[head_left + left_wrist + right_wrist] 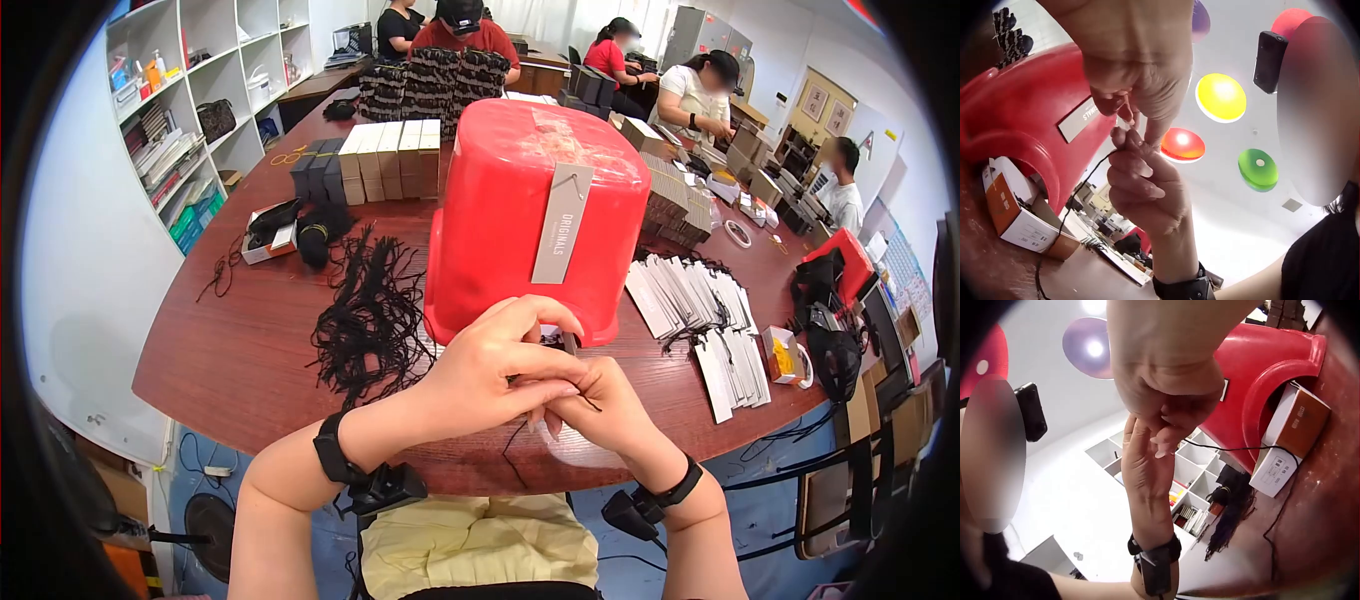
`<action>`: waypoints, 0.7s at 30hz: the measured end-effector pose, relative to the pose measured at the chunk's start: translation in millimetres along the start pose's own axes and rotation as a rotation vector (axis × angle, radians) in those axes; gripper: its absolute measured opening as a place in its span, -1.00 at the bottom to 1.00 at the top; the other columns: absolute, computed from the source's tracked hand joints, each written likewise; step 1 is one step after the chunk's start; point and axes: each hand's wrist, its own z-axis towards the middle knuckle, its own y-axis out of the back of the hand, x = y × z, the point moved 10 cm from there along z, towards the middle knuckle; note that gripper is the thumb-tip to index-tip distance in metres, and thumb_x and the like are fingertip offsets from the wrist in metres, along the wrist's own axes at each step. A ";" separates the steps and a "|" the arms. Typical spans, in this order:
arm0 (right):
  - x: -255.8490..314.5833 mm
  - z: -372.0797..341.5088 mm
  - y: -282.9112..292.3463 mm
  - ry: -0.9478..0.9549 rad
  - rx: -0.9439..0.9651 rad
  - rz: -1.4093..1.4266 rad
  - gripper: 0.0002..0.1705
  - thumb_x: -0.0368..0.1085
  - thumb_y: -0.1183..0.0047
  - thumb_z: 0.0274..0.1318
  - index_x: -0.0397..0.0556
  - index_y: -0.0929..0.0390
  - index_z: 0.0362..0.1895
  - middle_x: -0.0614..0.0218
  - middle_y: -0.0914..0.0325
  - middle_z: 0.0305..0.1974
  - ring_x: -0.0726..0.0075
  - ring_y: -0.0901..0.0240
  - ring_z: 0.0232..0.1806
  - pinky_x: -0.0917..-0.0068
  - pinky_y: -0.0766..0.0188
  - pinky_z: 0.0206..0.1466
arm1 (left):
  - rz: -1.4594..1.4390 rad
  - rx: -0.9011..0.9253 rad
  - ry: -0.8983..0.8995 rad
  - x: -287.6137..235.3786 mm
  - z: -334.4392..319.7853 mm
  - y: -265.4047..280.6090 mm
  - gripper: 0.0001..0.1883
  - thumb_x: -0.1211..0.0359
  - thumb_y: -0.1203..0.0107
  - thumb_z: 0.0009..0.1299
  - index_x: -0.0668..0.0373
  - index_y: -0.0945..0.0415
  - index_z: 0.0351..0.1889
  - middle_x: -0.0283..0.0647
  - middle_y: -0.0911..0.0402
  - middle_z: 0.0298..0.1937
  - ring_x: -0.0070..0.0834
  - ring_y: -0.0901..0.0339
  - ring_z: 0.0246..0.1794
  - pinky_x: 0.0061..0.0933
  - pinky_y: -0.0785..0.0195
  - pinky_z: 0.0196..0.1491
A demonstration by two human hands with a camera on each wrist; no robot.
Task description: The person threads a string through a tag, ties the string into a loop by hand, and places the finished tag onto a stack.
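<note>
Both hands meet in front of a red plastic tub (490, 230) that stands upside down on the table. My left hand (490, 355) reaches over from the left, its fingertips pinching at a thin black cord (1071, 203). Against it, my right hand (608, 402) has curled fingers and grips the same cord between thumb and fingers. One length of the cord hangs down to the table; its part inside the fingers is hidden. A grey tag (563, 225) lettered ORIGINALS is fixed to the tub's front. A white and brown box (1029, 219) sits in the tub's cut-out.
Loose black cords (370, 310) lie left of the tub. Fanned pale tags (690, 295) with black strings spread to its right, near a small box with yellow contents (782, 355). Stacked cards (390, 160) stand farther back. Several people work around the table.
</note>
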 end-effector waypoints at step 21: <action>-21.8 23.4 25.6 0.159 -0.104 -1.123 -0.81 -0.31 -0.12 -0.35 -0.02 -0.52 -0.47 0.31 -0.42 -0.48 0.21 -0.38 -0.35 0.36 -0.33 -0.31 | -0.577 -0.411 0.635 93.5 -38.8 15.1 -0.84 0.44 0.01 0.22 0.26 -0.51 -0.26 -0.37 -0.47 -0.59 -0.80 -0.21 -0.69 -0.80 -0.03 -0.62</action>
